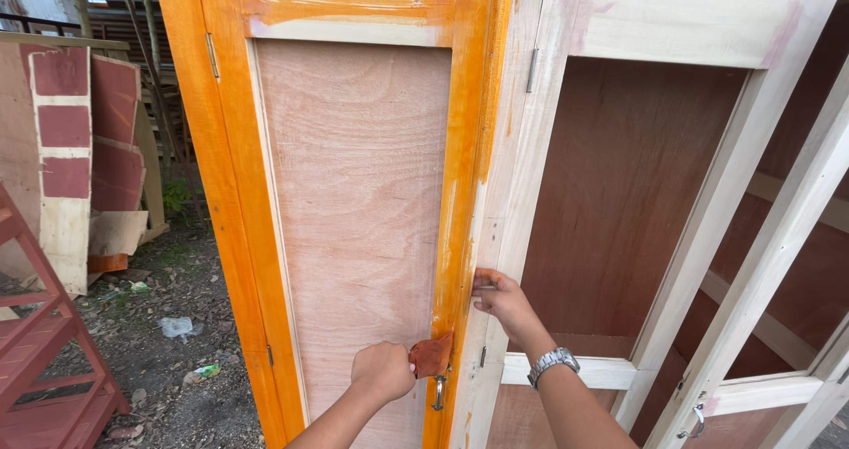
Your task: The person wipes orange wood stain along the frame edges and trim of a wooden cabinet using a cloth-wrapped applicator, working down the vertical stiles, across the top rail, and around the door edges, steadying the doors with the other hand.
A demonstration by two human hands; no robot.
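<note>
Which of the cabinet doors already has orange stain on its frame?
The leftmost door, which the left hand rubs with a stained cloth. Its frame is orange; the other doors, to its right, are pale bare wood. The right hand rests on its edge.

glossy orange-stained wooden door frame [460, 175], matt plywood panel [358, 193]
</note>
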